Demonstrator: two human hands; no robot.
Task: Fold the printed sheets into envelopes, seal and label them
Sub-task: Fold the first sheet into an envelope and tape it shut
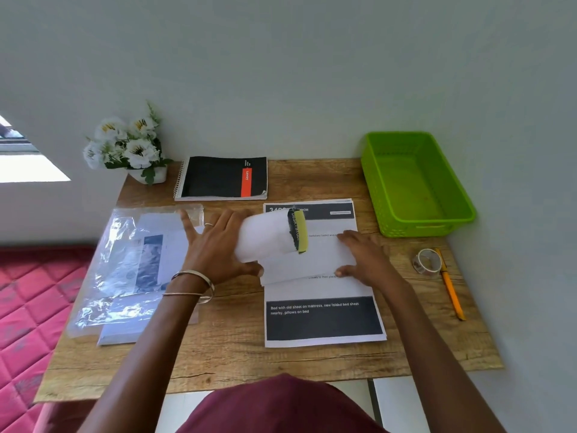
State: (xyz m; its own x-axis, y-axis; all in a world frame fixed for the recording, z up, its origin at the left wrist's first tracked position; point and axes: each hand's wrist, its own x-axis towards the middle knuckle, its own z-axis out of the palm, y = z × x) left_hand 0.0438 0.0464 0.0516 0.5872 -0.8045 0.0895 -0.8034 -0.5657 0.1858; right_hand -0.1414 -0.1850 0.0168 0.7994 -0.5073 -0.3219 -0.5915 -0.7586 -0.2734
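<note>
Left hand [215, 245] spread, apparently curling the sheet [268, 237] edge; right hand [365, 257] presses it flat, fingers straight.

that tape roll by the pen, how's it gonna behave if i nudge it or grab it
The tape roll appears to rest tilted against the orange pen, so a nudge would probably roll or topple it. It looks like a thin hollow ring, so it is likely light and easy to pinch. Its clear glossy surface may be somewhat slippery in a loose grip.
</note>
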